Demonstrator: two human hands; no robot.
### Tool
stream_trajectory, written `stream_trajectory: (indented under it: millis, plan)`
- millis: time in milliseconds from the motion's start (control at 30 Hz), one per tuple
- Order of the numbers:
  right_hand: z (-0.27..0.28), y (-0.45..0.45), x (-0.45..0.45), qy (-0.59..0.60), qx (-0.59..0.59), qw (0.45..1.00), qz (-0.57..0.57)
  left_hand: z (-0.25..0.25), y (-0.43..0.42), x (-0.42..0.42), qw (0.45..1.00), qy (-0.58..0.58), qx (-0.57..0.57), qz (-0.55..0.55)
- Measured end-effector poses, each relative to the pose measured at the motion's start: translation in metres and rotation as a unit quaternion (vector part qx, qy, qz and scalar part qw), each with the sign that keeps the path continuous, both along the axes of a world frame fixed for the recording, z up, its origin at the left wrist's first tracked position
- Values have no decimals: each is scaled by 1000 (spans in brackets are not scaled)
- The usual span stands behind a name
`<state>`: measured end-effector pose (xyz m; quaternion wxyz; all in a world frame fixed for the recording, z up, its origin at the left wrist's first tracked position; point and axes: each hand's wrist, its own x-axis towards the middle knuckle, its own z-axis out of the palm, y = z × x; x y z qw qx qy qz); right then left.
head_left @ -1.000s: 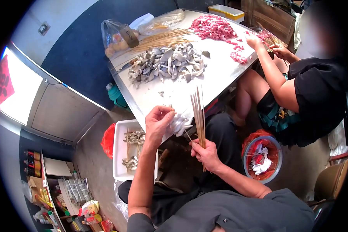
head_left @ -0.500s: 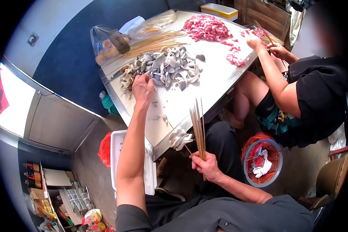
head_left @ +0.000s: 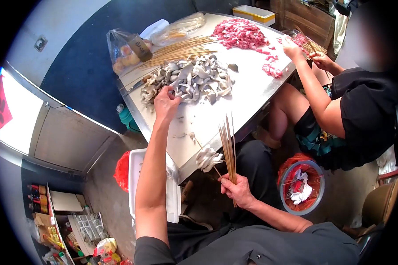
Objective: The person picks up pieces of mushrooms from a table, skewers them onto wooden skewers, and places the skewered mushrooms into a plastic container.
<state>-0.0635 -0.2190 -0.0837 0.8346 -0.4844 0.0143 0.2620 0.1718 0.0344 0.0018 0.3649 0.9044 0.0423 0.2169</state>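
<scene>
My left hand (head_left: pixel 166 106) reaches to the near left edge of a pile of grey mushrooms (head_left: pixel 199 81) on the white table (head_left: pixel 252 88). Its fingers are pinched together at the pile; whether a piece is between them is hidden. My right hand (head_left: pixel 236 190) is closed round a bundle of thin wooden skewers (head_left: pixel 228 154), which point up. The same hand grips one more skewer, tilted left, with pale mushroom pieces (head_left: pixel 208 159) threaded on it near the table's corner. Small mushroom scraps (head_left: pixel 180 135) lie on the tabletop.
A co-worker's hands (head_left: pixel 292 47) are at the right with meat and skewers. Chopped meat (head_left: pixel 239 33), loose skewers (head_left: pixel 177 49) and a plastic bag (head_left: pixel 127 53) lie on the table. Below are a white tray (head_left: pixel 177 203), partly behind my left arm, and a lined bin (head_left: pixel 301 185).
My left hand has moved from the threaded mushrooms up to the pile, and in the last half second slightly down and right. My right hand still holds the skewers. The view has shifted a little.
</scene>
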Motion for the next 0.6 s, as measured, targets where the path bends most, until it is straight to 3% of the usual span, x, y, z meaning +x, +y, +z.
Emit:
stream_trajectory:
  millis: [133,300,367,400,467,600]
  plan:
    - [0,0,1,1,-1,1000,2,-11,17,-17,997,40,-19,-61]
    - [2,1,0,4,3,1000,-6,-9,19,-41,999,11,-35,-39]
    - [3,2,-1,3,5,1000,-8,-5,15,-52,989,38,-140,-29]
    - [4,1,-1,3,5,1000,-9,-3,12,-60,989,38,-140,-29]
    - [7,2,-3,7,12,1000,-11,-2,5,-75,960,11,-270,-70]
    - [10,1,-3,11,23,1000,-3,-3,-10,-100,925,-1,-367,-102]
